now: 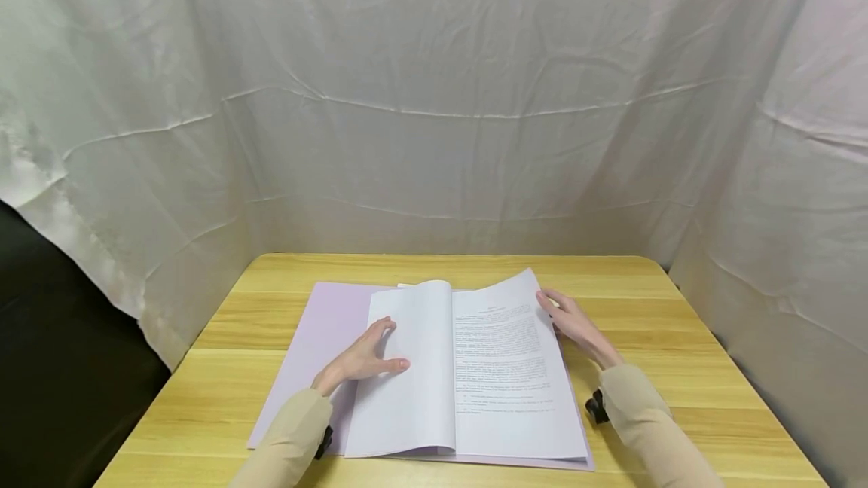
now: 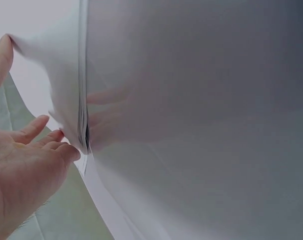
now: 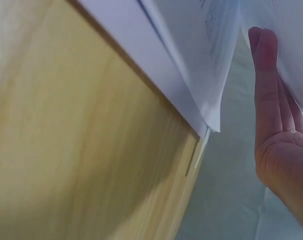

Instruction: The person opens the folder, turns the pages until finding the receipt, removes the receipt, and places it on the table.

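Note:
A printed document (image 1: 505, 367) lies spread on an opened lilac folder (image 1: 325, 337), its left-hand sheet blank and curling up toward the middle. My left hand (image 1: 366, 356) rests on that blank sheet (image 1: 417, 390), thumb and fingers spread apart. In the left wrist view, the fingers of my left hand (image 2: 34, 165) touch the paper by the edge of a page stack. At the upper right, my right hand (image 1: 573, 322) pinches the edge of the text page, whose top corner is raised. The right wrist view has this hand (image 3: 281, 135) with some fingers behind the sheet.
The wooden table (image 1: 678, 367) carries the folder near its front edge. Pale grey curtains (image 1: 475, 134) hang behind it and on both sides. A dark area (image 1: 61, 367) shows at the lower left, beyond the table.

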A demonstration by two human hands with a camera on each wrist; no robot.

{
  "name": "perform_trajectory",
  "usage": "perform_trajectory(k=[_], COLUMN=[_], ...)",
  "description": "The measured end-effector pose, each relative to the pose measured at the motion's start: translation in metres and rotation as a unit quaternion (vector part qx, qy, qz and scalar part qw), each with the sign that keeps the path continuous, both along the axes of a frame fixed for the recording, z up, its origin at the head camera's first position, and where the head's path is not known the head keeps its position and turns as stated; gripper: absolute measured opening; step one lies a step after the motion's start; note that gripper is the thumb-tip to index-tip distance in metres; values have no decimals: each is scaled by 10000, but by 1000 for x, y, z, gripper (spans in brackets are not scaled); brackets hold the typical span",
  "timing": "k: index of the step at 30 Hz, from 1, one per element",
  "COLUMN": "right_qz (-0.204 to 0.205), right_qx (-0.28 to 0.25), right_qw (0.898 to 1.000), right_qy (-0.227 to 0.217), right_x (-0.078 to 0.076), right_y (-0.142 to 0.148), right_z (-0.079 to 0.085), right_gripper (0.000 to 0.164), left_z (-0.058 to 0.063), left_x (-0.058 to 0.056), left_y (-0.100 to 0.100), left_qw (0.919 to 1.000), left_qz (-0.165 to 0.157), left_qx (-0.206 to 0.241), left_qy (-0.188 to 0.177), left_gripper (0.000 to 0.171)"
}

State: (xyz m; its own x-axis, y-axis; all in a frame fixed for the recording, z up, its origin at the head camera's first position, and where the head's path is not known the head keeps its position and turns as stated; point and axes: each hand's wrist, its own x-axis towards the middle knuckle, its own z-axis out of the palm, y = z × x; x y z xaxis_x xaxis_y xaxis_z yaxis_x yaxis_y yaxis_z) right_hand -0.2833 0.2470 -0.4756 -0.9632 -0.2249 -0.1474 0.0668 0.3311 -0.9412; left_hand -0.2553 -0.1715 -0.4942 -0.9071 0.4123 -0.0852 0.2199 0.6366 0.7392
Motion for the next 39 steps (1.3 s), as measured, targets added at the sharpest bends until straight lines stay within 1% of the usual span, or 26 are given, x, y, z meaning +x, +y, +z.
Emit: perform_trajectory(k=[6, 13, 21, 28, 32, 39], right_qz=[254, 385, 574, 852, 937, 1157], right_qx=[-189, -389, -691, -986, -1021, -1034], right_qw=[9995, 9985, 9960, 9915, 9903, 9879], right_qy=[-54, -77, -27, -38, -65, -21], right_x=[9, 17, 23, 28, 31, 36], right_y=[0, -4, -7, -11, -16, -24], right_z=[4, 8, 12, 14, 16, 20], right_gripper=[72, 68, 69, 68, 67, 70], left_z=[0, 2, 7, 11, 12, 14], left_x=[2, 6, 10, 16, 17, 20], left_y=[2, 5, 12, 20, 23, 27], left_qw=[9999, 9996, 9989, 9972, 9961, 9950], left_qz=[53, 81, 230, 282, 301, 349], left_qx=[63, 208, 376, 692, 826, 935], left_qy=[91, 155, 141, 56, 28, 3], left_gripper=[94, 92, 95, 95, 94, 93])
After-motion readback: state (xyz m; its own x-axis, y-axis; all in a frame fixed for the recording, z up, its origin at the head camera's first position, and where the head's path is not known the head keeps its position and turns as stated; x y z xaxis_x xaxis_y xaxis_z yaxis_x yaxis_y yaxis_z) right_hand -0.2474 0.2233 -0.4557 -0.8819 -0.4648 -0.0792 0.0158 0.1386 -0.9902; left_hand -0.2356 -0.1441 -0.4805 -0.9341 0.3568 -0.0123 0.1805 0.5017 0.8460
